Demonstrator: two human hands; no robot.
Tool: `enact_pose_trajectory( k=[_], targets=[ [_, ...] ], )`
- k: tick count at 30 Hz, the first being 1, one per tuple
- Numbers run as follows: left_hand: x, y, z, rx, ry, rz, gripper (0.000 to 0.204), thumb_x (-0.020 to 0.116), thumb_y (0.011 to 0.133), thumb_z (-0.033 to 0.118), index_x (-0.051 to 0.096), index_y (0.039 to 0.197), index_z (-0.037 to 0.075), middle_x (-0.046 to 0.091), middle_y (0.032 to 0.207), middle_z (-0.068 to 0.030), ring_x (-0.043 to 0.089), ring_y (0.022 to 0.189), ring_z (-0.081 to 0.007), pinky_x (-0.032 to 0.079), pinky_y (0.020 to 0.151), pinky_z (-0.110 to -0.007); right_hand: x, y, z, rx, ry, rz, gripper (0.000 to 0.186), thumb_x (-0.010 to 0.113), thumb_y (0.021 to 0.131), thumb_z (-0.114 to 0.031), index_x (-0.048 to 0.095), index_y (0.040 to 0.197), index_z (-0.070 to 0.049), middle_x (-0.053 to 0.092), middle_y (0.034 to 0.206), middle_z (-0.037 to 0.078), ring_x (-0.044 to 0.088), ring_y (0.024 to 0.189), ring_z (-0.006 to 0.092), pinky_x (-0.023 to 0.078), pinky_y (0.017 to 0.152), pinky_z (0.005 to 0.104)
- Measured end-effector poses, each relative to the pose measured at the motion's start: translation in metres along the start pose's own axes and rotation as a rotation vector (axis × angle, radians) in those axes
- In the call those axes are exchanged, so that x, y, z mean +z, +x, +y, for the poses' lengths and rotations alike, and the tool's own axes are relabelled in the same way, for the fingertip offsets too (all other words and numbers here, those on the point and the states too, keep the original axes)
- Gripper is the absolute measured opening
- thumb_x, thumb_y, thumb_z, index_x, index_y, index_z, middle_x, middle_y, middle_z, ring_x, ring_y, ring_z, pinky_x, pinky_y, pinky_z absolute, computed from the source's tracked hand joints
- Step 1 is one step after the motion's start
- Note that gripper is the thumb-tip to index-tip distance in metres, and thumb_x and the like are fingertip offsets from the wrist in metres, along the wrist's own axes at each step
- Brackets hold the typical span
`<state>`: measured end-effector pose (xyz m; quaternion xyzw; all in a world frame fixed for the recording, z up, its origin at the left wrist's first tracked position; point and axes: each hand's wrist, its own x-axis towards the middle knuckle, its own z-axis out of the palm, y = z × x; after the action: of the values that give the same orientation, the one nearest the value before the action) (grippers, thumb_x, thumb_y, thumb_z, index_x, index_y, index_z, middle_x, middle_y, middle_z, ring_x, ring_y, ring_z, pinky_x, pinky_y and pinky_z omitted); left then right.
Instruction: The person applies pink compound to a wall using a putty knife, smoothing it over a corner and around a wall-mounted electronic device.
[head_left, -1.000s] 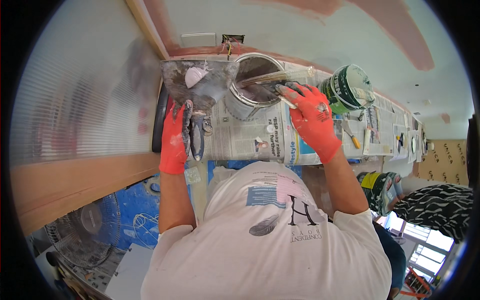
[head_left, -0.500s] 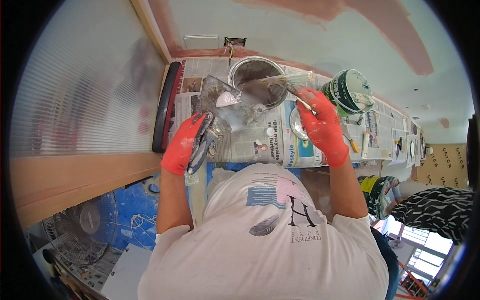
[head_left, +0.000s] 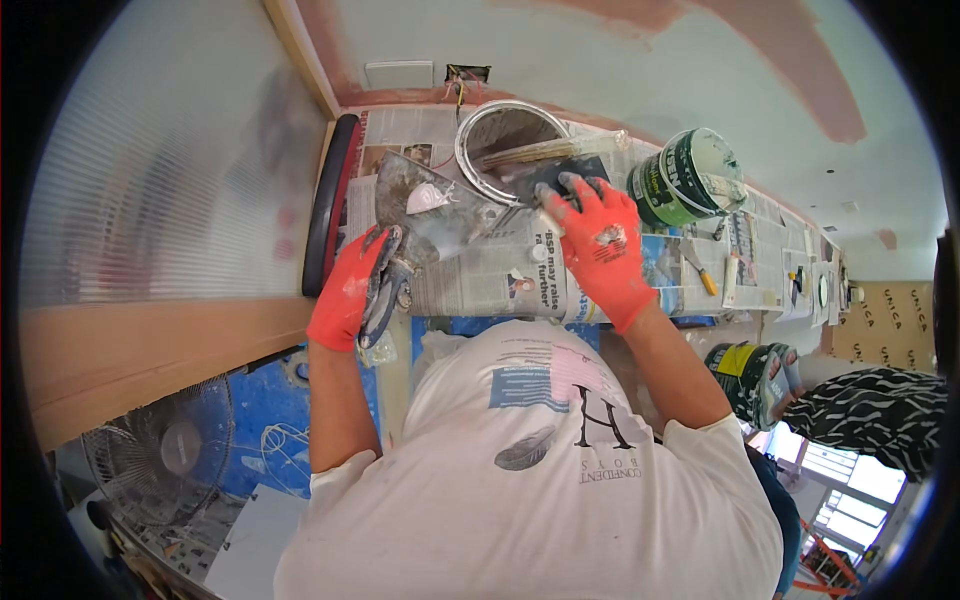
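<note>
Left hand in an orange glove has a closed grip on the handle of a plaster hawk, its blade at one o'clock of the grip; right hand clasps a dark putty knife at the metal bucket rim on the newspaper-covered table.

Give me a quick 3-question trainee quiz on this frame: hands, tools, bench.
1. True or false: the left hand holds the handle of a wide filler-smeared trowel.
2. What does the right hand grip? A) a dark scraper blade at the rim of the open metal bucket B) a green-lidded tub C) a fan
3. What covers the bench under the tools?

Key:
1. True.
2. A. The green tub stands untouched to the right of the hand.
3. Sheets of newspaper.
</note>
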<state>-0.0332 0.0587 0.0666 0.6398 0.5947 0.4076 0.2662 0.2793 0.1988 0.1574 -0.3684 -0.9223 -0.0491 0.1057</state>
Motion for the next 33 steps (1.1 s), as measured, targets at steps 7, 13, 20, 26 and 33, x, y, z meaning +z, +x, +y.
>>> enact_pose_trajectory(
  k=[7,13,20,26,33],
  targets=[
    [-0.001,-0.001,0.012,-0.143,-0.241,-0.007,0.044,0.044,0.097,0.019,0.052,0.137,0.003,0.048,0.141,-0.0222,0.046,0.131,-0.0354,0.035,0.11,-0.04,0.001,0.003,0.002,0.014,0.011,0.002,0.057,0.066,0.076,-0.009,0.057,0.132,-0.021,0.056,0.132,0.018,0.049,0.12,0.0423,0.037,0.103,0.0519],
    [0.001,-0.009,0.0,-0.116,-0.017,-0.026,0.048,0.048,0.095,0.024,0.053,0.137,0.002,0.05,0.14,-0.0195,0.045,0.132,-0.0329,0.035,0.11,-0.04,-0.01,0.016,0.014,0.0,0.284,0.248,0.044,0.065,0.079,-0.004,0.065,0.122,-0.015,0.064,0.12,0.017,0.058,0.108,0.0389,0.044,0.095,0.0469],
    [0.009,0.011,-0.003,0.217,-0.056,-0.093,0.054,0.06,0.085,0.013,0.052,0.137,0.005,0.053,0.135,-0.0221,0.05,0.124,-0.0391,0.04,0.105,-0.043,-0.03,0.018,0.025,0.243,0.852,0.207,0.03,0.062,0.092,-0.005,0.064,0.122,-0.005,0.066,0.114,0.013,0.062,0.093,0.0214,0.05,0.078,0.0309],
    [0.025,0.038,0.006,0.3,-0.131,-0.125,0.052,0.059,0.086,0.017,0.054,0.137,0.005,0.058,0.128,-0.0199,0.055,0.117,-0.038,0.043,0.101,-0.042,-0.052,0.013,0.018,0.294,0.992,0.156,0.03,0.061,0.091,-0.002,0.063,0.122,-0.004,0.065,0.116,0.013,0.061,0.096,0.0195,0.048,0.082,0.0305],
    [0.024,0.053,0.022,0.404,-0.216,-0.172,0.05,0.059,0.086,0.018,0.056,0.134,0.005,0.06,0.124,-0.0203,0.058,0.112,-0.0382,0.045,0.098,-0.043,-0.04,-0.003,0.007,-0.143,0.908,0.205,0.042,0.063,0.084,0.005,0.061,0.125,-0.006,0.062,0.124,0.016,0.056,0.115,0.0367,0.043,0.099,0.041]
  ],
)
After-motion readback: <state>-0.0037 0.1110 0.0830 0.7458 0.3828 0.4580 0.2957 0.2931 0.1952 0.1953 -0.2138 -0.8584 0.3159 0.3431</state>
